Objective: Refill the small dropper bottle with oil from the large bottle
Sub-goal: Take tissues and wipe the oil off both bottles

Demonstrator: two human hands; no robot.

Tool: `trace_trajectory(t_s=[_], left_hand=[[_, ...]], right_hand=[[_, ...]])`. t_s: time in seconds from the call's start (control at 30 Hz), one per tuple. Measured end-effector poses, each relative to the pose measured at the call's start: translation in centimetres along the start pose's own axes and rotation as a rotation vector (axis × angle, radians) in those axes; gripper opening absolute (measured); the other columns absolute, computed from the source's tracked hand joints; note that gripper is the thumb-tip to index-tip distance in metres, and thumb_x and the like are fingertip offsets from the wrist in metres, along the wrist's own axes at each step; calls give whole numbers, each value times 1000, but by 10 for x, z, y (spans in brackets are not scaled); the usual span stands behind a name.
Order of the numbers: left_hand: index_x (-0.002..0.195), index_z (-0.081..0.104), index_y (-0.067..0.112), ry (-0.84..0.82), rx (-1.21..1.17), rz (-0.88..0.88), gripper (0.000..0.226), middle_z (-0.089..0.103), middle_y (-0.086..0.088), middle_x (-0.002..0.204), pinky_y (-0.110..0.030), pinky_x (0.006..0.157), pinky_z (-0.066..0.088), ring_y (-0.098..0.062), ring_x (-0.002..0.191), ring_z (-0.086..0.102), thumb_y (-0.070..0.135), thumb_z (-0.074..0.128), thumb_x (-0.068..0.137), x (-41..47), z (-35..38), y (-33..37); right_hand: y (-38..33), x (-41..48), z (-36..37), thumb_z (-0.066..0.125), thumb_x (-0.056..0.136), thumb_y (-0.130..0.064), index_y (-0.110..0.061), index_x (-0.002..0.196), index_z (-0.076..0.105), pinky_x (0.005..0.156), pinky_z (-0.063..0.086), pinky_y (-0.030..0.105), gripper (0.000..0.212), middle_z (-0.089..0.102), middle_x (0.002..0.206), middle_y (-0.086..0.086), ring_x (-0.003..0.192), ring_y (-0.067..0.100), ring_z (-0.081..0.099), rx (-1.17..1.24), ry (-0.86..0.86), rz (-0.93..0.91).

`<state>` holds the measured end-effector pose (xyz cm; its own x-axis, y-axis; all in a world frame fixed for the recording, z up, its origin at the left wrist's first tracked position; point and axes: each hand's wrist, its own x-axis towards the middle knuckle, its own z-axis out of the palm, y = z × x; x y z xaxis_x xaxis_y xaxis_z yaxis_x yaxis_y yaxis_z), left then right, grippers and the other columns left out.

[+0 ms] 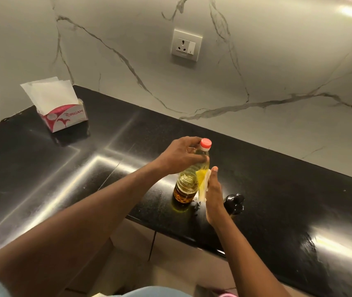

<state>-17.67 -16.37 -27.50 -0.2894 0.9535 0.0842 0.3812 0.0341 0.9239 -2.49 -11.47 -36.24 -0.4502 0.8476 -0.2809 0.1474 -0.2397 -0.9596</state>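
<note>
far left on the black bench (42, 168), near the wall corner, stands a pink and white tissue box (65, 118) with white sheets sticking up. toward the middle, the left hand (179, 156) reaches in from the left, its fingers curled round the shoulder and neck of the large bottle (188, 183), clamped on it just under the red cap (205, 143), which is on. the bottle stands upright near the bench's front edge, yellow oil inside, darker at the base. the right hand (212, 196) lies against the bottle's right side with its fingers straight and together, gripping nothing; a white strip shows between palm and bottle, tissue or label i cannot tell. just right of that hand, apart from the large bottle, stands the small dropper bottle (234, 203), dark, with its black top on.
</note>
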Motion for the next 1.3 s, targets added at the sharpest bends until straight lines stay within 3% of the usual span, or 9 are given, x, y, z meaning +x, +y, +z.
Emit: trace_trajectory(t_s=[0.23, 0.37, 0.53, 0.67, 0.73, 0.9, 1.0, 1.17, 1.3], left_hand=[[130, 65, 15, -12, 29, 10, 40, 69, -1, 117, -46, 100, 57, -22, 116, 67, 18, 77, 92, -2, 1, 3], [124, 66, 17, -25, 112, -13, 33, 70, -2, 111, -38, 94, 56, -20, 107, 68, 22, 75, 92, 1, 1, 8], [114, 63, 17, -37, 229, -60, 22, 67, -1, 102, -32, 82, 56, -17, 95, 66, 24, 70, 94, 4, 5, 20], [125, 62, 17, -32, 188, -88, 31, 67, -2, 111, -38, 90, 58, -17, 100, 67, 24, 68, 96, 1, 8, 20], [129, 60, 18, -46, 178, -98, 34, 67, -3, 114, -40, 91, 58, -19, 102, 67, 25, 68, 97, 0, 7, 21], [128, 60, 17, -54, 174, -107, 33, 67, -4, 113, -41, 89, 59, -20, 102, 66, 25, 68, 97, -1, 4, 23], [122, 62, 17, -39, 152, -106, 29, 67, -3, 108, -41, 89, 59, -18, 99, 66, 25, 70, 95, 0, 5, 21], [115, 65, 18, -100, 40, -143, 24, 67, -6, 105, -33, 76, 53, -21, 99, 66, 21, 71, 92, 2, 2, 24], [119, 65, 16, -135, -15, -157, 28, 68, -8, 108, -31, 78, 52, -20, 100, 66, 18, 72, 91, 2, 6, 26]], right_hand=[[-4, 1, -2, 14, 104, -65, -30, 111, 65, 80, 48, 22, 63, 77, 98, -14, 94, 3, 71, 40, -59, 49], [-7, 3, 2, 17, 98, -74, -36, 115, 64, 109, 42, 35, 62, 72, 112, -16, 123, 14, 62, 81, -30, 21], [8, 1, 8, 18, 106, -60, -32, 112, 61, 83, 42, 23, 51, 68, 102, -17, 99, -1, 61, 72, -21, 75], [2, 1, 9, 33, 106, -52, -18, 123, 59, 72, 48, 31, 47, 70, 111, 8, 94, 16, 64, 108, 37, 59], [4, 0, 6, 37, 103, -48, -13, 127, 58, 71, 49, 32, 47, 69, 110, 12, 93, 21, 63, 106, 34, 72], [11, 0, -3, 36, 103, -30, -14, 86, 71, 78, 46, 34, 42, 76, 78, 2, 83, 18, 65, 172, -61, 93], [4, 1, -3, 34, 105, -28, -13, 93, 71, 76, 49, 31, 42, 76, 82, 3, 78, 14, 70, 266, -100, 61], [4, 5, 0, 32, 107, -41, -17, 107, 73, 99, 51, 46, 48, 77, 107, 10, 109, 29, 69, 183, -50, -2], [20, 3, 1, 25, 110, -48, -21, 122, 66, 109, 45, 42, 50, 75, 117, 4, 121, 25, 65, 165, -49, 47]])
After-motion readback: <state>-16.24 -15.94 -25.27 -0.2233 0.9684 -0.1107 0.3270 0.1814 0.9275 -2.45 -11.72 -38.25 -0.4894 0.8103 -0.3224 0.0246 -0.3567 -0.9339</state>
